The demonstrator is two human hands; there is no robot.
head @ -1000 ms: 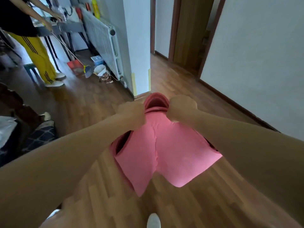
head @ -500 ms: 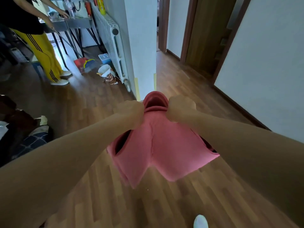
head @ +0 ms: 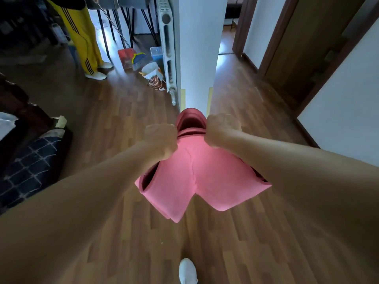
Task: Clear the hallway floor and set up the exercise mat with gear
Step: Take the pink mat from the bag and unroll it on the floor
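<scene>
Head view: left hand [head: 161,138] and right hand [head: 222,130] both clenched on the top edge of the pink exercise mat [head: 205,181], fists close together, arms out. Mat hangs folded and drooping over the wood floor [head: 246,232], apparently off it; I judge the high grip keeps it from dragging. Partition wall [head: 196,58] just ahead, hallway to its right. Mat not yet laid out.

Dim, blurred edges; daylight glare upper left.
</scene>
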